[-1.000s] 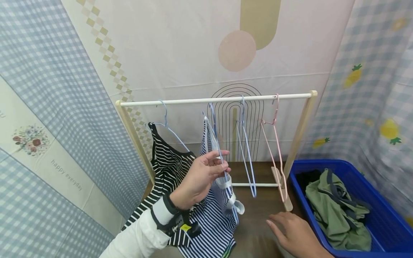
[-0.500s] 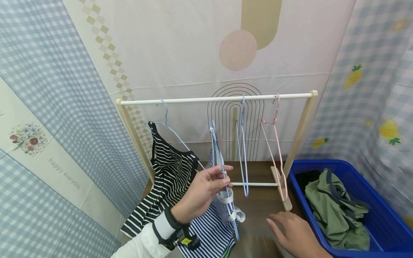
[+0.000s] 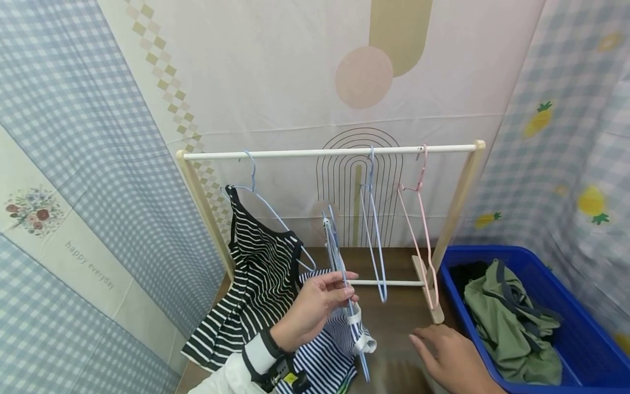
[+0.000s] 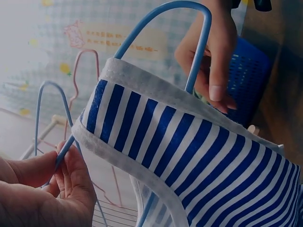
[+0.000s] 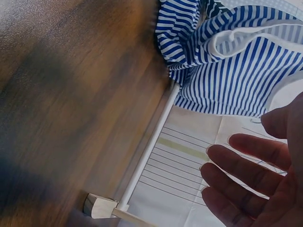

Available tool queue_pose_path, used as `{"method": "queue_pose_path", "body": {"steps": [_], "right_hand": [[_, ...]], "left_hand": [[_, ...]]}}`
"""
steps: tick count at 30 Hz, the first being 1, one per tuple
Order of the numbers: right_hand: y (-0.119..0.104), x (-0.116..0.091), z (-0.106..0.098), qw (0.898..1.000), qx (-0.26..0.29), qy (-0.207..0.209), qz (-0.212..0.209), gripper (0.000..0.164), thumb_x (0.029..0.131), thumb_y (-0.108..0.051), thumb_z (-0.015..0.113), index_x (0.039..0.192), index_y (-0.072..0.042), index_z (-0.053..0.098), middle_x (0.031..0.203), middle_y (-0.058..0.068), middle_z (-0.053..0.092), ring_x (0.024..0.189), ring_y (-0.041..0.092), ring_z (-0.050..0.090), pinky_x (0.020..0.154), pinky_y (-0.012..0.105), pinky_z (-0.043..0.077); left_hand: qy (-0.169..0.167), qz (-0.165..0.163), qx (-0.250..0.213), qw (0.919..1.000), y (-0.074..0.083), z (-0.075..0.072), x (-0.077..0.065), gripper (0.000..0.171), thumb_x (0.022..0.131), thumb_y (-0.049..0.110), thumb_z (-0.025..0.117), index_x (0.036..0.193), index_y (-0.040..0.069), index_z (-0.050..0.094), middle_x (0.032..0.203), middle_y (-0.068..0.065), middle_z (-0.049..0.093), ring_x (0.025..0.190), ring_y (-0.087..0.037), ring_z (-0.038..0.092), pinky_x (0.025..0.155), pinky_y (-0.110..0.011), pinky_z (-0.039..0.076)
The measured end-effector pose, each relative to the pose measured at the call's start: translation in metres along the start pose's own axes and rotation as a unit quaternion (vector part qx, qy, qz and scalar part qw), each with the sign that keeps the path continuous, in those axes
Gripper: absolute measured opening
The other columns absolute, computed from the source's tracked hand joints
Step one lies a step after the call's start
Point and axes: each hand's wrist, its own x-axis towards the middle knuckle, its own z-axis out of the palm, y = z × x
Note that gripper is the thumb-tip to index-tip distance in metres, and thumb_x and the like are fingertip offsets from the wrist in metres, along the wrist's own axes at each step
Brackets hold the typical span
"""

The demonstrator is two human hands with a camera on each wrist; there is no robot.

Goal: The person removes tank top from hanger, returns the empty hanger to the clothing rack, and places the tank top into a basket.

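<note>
Low in front of the rack, my left hand [image 3: 315,312] pinches a light blue hanger [image 3: 364,366] between thumb and fingers. A blue-and-white striped sleeveless top [image 4: 156,123] with white trim is on this hanger; in the left wrist view the hanger's wire runs through its shoulder opening. The lower part of the top [image 3: 322,353] drapes down behind my left wrist. My right hand [image 3: 450,355] holds nothing, its fingers loosely extended to the right of the top. In the right wrist view the fingers [image 5: 246,175] are spread below the striped cloth.
A white rail [image 3: 305,154] on wooden posts carries a black-and-white striped top [image 3: 261,246] on a blue hanger at left. A bare blue hanger [image 3: 372,164] and a pink hanger [image 3: 420,180] hang farther right. At right stands a blue basket [image 3: 492,250] holding green clothing [image 3: 512,328].
My left hand has drawn the hanger and striped top down, away from the rail. The bare blue hanger swings slightly. My right hand has hardly moved.
</note>
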Motion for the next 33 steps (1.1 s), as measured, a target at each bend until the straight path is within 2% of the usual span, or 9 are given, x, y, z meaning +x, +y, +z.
{"method": "queue_pose_path", "body": {"steps": [3, 9, 18, 30, 33], "right_hand": [[0.0, 0.0, 0.001, 1.0, -0.001, 0.0, 0.002, 0.006, 0.095, -0.034, 0.081, 0.096, -0.029, 0.082, 0.088, -0.014, 0.075, 0.083, 0.009, 0.073, 0.073, 0.036, 0.063], [-0.001, 0.0, 0.002, 1.0, 0.002, 0.019, -0.019, 0.005, 0.094, -0.034, 0.082, 0.095, -0.029, 0.082, 0.087, -0.016, 0.075, 0.082, 0.007, 0.072, 0.071, 0.034, 0.063], [-0.004, 0.002, 0.002, 0.999, 0.011, 0.024, -0.026, 0.005, 0.094, -0.035, 0.082, 0.092, -0.031, 0.081, 0.085, -0.019, 0.074, 0.078, 0.003, 0.071, 0.067, 0.031, 0.061], [-0.007, 0.005, 0.002, 0.998, 0.007, 0.046, -0.048, 0.005, 0.094, -0.035, 0.082, 0.092, -0.031, 0.081, 0.085, -0.02, 0.075, 0.079, 0.002, 0.071, 0.067, 0.031, 0.061], [-0.007, 0.006, 0.002, 0.996, 0.005, 0.06, -0.065, 0.004, 0.092, -0.033, 0.084, 0.092, -0.03, 0.081, 0.084, -0.02, 0.074, 0.079, 0.002, 0.07, 0.067, 0.031, 0.061]], "left_hand": [[0.001, -0.007, -0.006, 1.0, -0.003, -0.002, 0.001, 0.04, 0.098, -0.003, 0.067, 0.137, -0.011, 0.061, 0.093, 0.004, 0.071, 0.088, -0.01, 0.073, 0.087, -0.025, 0.063], [0.004, -0.008, -0.019, 0.9998, -0.008, -0.003, 0.001, 0.042, 0.098, -0.003, 0.067, 0.138, -0.015, 0.058, 0.092, 0.004, 0.074, 0.087, -0.009, 0.073, 0.087, -0.025, 0.063], [0.009, -0.009, -0.016, 0.9998, -0.013, -0.008, 0.002, 0.041, 0.099, -0.003, 0.065, 0.137, -0.017, 0.058, 0.091, 0.005, 0.074, 0.087, -0.009, 0.073, 0.087, -0.026, 0.064], [0.01, -0.01, -0.02, 0.9997, -0.015, -0.009, 0.005, 0.04, 0.098, -0.003, 0.067, 0.135, -0.016, 0.059, 0.098, 0.003, 0.074, 0.089, -0.01, 0.074, 0.088, -0.026, 0.064], [0.01, -0.01, -0.02, 0.9997, -0.015, -0.008, 0.006, 0.037, 0.098, -0.002, 0.067, 0.132, -0.014, 0.062, 0.101, 0.002, 0.074, 0.09, -0.01, 0.074, 0.088, -0.027, 0.064]]}}
